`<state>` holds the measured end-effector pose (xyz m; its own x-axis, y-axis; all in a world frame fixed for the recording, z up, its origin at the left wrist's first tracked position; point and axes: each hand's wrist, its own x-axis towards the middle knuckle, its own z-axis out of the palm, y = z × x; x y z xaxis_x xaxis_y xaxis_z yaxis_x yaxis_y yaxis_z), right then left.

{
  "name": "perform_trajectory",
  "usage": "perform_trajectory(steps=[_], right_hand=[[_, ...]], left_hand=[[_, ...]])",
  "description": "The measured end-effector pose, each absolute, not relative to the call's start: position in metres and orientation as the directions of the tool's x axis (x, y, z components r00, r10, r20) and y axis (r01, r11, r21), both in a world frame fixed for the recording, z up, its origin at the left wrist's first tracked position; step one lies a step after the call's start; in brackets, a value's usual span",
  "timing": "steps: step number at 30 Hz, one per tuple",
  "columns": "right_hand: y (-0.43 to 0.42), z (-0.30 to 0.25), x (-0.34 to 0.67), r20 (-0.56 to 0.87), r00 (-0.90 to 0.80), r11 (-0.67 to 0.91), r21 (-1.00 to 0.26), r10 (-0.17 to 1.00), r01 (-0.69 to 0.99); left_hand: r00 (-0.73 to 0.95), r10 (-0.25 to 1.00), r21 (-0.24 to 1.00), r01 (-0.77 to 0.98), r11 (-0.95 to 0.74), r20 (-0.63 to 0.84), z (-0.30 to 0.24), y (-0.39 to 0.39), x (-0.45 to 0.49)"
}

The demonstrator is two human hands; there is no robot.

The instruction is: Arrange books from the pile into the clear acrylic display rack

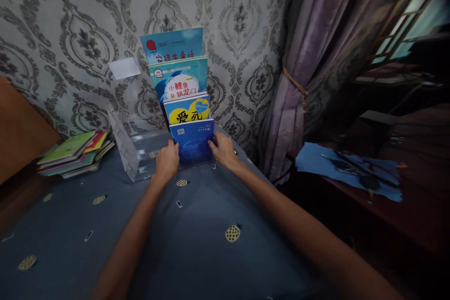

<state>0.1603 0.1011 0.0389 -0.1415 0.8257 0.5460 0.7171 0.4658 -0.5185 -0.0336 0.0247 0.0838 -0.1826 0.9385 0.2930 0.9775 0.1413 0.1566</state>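
Note:
A dark blue book [192,143] stands upright at the front of a clear stepped rack [127,150]. My left hand [167,160] grips its left edge, and my right hand [223,150] grips its right edge. Behind it, rising in tiers, are a book with a yellow patch [176,113], a teal book with a white oval [181,77] and a light blue book [172,42] at the top. The left part of the rack holds no books.
Several books lie stacked [72,152] on the patterned blue cloth [168,243] at the left, beside a brown board [21,126]. A tied purple curtain [291,70] hangs at the right. Tools lie on a blue rag [312,161] on a dark red surface.

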Motion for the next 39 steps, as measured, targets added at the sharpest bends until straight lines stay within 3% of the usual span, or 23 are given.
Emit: perform_trajectory(steps=[16, 30, 39], right_hand=[[0.106, 0.053, 0.168, 0.507, -0.207, 0.486, -0.516, 0.837, 0.705], [0.118, 0.038, 0.161, 0.649, -0.119, 0.561, -0.534, 0.751, 0.632], [0.112, 0.041, 0.163, 0.668, -0.117, 0.543, -0.476, 0.735, 0.692]], left_hand=[[-0.232, 0.935, 0.039, 0.972, 0.230, 0.269, 0.092, 0.027, -0.028], [-0.219, 0.941, 0.089, 0.975, 0.203, 0.256, 0.089, 0.028, -0.031], [-0.214, 0.941, 0.095, 0.976, 0.195, 0.261, 0.088, 0.027, -0.028]])
